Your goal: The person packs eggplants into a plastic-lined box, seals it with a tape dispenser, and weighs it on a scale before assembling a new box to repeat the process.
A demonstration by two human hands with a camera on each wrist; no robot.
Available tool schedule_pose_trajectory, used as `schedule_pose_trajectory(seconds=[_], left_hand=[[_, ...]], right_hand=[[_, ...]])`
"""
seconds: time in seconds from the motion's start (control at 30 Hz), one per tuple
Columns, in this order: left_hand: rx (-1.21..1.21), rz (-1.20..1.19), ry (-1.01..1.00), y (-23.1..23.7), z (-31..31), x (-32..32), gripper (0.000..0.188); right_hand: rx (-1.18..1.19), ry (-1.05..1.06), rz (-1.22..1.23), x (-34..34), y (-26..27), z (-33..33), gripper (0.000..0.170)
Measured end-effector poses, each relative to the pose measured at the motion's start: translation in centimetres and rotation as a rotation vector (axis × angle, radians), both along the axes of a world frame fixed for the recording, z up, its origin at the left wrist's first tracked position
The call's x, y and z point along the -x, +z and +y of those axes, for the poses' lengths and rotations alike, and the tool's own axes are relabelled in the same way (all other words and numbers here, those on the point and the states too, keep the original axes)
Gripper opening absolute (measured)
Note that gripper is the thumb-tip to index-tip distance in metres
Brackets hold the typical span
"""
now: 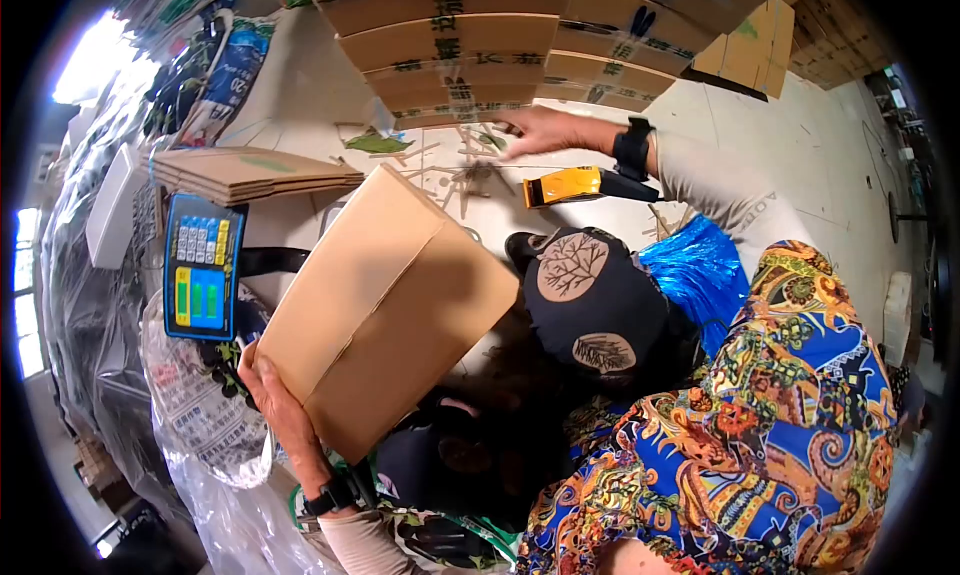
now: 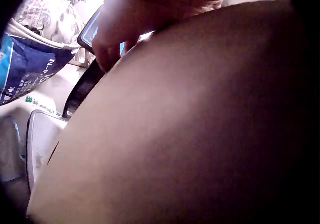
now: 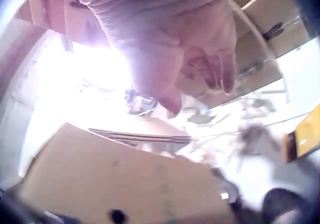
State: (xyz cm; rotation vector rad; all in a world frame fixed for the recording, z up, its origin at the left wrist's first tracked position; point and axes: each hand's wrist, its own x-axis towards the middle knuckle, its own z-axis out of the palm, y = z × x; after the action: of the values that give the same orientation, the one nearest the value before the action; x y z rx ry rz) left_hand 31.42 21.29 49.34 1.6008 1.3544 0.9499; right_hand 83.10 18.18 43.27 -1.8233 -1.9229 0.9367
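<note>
A closed brown cardboard box (image 1: 390, 305) sits tilted across the person's lap, with a seam running along its upper face. The left hand (image 1: 278, 405) grips its lower left edge; in the left wrist view the fingers (image 2: 107, 54) bend over that edge, beside the large plain side of the box (image 2: 175, 124). Beyond the box, the right hand (image 1: 555, 133) reaches out over the floor, near stacked printed cartons (image 1: 455, 50). The right wrist view shows this hand (image 3: 170, 49) with loosely bent fingers and nothing in them. A yellow and black handled tool (image 1: 570, 187) lies just below the right wrist.
Flattened cardboard sheets (image 1: 250, 173) lie left of the box, above a scale's keypad and display (image 1: 203, 265). Cardboard scraps (image 1: 480, 185) and a green leaf (image 1: 378, 143) are scattered on the floor. Shiny blue material (image 1: 700, 275) is beside the person's knee (image 1: 600, 305).
</note>
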Motion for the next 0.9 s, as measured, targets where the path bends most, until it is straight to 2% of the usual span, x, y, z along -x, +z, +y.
schedule_pose_trajectory(seconds=[0.03, 0.07, 0.13, 0.2, 0.23, 0.27, 0.37, 0.4, 0.43, 0.5, 0.57, 0.6, 0.73, 0.83, 0.9], left_hand=[[-0.005, 0.018, 0.008, 0.2, -0.1, -0.1, 0.036], [-0.009, 0.040, 0.015, 0.6, -0.3, -0.1, 0.036], [0.013, 0.057, 0.037, 1.1, -0.5, -0.4, 0.039], [-0.003, 0.097, 0.034, 1.0, -0.3, -0.5, 0.041], [-0.016, 0.103, 0.025, 1.8, -0.9, 0.1, 0.042], [-0.011, 0.098, 0.019, 2.0, -1.0, 0.1, 0.042], [-0.001, 0.091, 0.011, 2.4, -1.1, 0.1, 0.041], [0.000, 0.087, 0.021, 2.3, -1.2, 0.1, 0.041], [0.006, 0.084, 0.031, 2.2, -1.3, 0.0, 0.040], [0.020, 0.074, 0.021, 1.9, -1.1, 0.3, 0.039], [0.017, 0.043, 0.020, 1.4, -0.9, 0.7, 0.038], [0.014, 0.073, 0.024, 1.6, -0.9, 0.6, 0.037], [-0.025, -0.007, -0.001, -0.7, -0.1, 1.5, 0.034], [-0.040, -0.078, 0.007, -1.1, 0.0, 0.9, 0.029], [-0.044, -0.097, 0.013, -1.1, 0.0, 0.4, 0.028]], right_hand=[[0.152, 0.060, -0.215, -2.6, -3.1, -1.1, 0.091], [0.215, 0.013, -0.406, -3.2, -5.3, -3.3, 0.091], [0.324, -0.048, -0.576, -3.2, -7.9, -7.0, 0.084], [0.300, -0.108, -0.676, -2.9, -10.8, -9.1, 0.076], [0.270, -0.148, -0.705, -2.1, -10.5, -10.8, 0.070], [0.203, -0.208, -0.787, -1.6, -11.5, -11.2, 0.059], [0.269, -0.376, -0.592, -0.7, -10.2, -12.2, 0.053], [0.299, -0.411, -0.506, -1.7, -10.6, -12.7, 0.072], [0.341, -0.525, -0.451, -1.4, -8.9, -12.9, 0.066], [0.338, -0.683, 0.090, -2.0, -5.6, -14.3, 0.057], [0.294, -0.658, 0.419, -1.1, -1.2, -14.3, 0.059], [0.162, -0.667, 0.465, -0.5, -0.5, -13.6, 0.053], [0.013, -0.488, 0.588, 3.8, 9.2, -9.1, 0.049], [-0.113, -0.194, 0.405, 7.7, 15.5, -5.5, 0.058], [-0.120, -0.074, 0.358, 11.0, 19.0, -4.0, 0.062]])
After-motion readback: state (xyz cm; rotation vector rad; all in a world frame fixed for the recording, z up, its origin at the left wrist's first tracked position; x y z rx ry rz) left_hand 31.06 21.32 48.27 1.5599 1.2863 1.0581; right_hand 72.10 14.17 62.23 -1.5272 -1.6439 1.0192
